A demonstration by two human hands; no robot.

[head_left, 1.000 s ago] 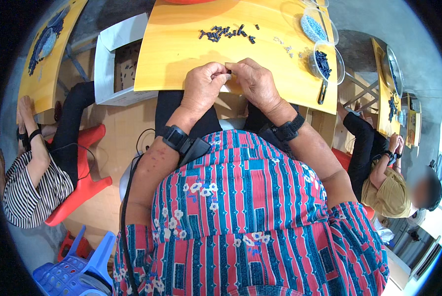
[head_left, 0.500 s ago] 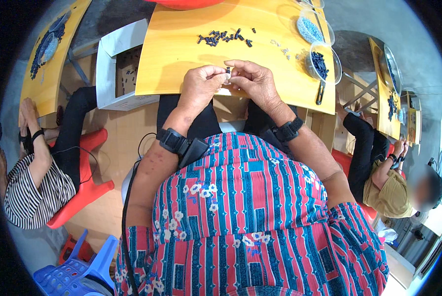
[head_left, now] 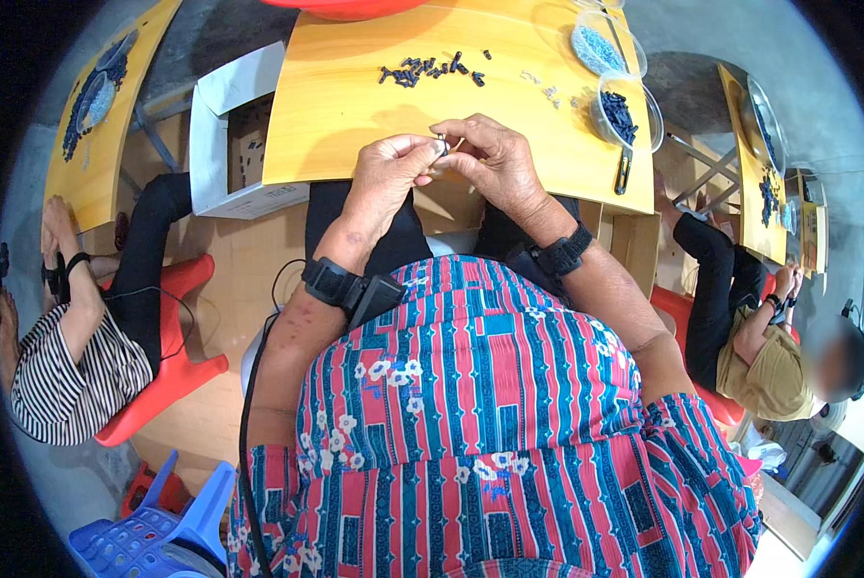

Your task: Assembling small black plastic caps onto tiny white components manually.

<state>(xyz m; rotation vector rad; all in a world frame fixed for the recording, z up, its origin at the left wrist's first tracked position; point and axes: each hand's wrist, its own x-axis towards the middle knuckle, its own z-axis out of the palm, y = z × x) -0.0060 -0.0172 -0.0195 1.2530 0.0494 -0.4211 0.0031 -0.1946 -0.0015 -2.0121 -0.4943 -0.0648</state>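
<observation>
Over the table's near edge, my left hand (head_left: 385, 175) pinches a small black piece (head_left: 441, 141) between thumb and fingertips. My right hand (head_left: 497, 162) meets it from the other side, its thumb and index finger curled in close to the piece. Whatever the right fingertips hold is too small to make out. Beyond my hands, a loose pile of small black cylindrical pieces (head_left: 415, 71) lies on the yellow table (head_left: 326, 125). To its right are several small clear pieces (head_left: 551, 93).
At right, one clear bowl holds black pieces (head_left: 618, 118) and another holds pale blue pieces (head_left: 597, 50). A black-handled tool (head_left: 624, 171) lies by the edge. A red basin (head_left: 345, 8) is at the back, an open white box (head_left: 234, 144) at left. People sit at both sides.
Both hands stay together around the black piece, with the fingers shifting slightly. The right index finger and thumb have tilted a little. The whole view has moved slightly.
</observation>
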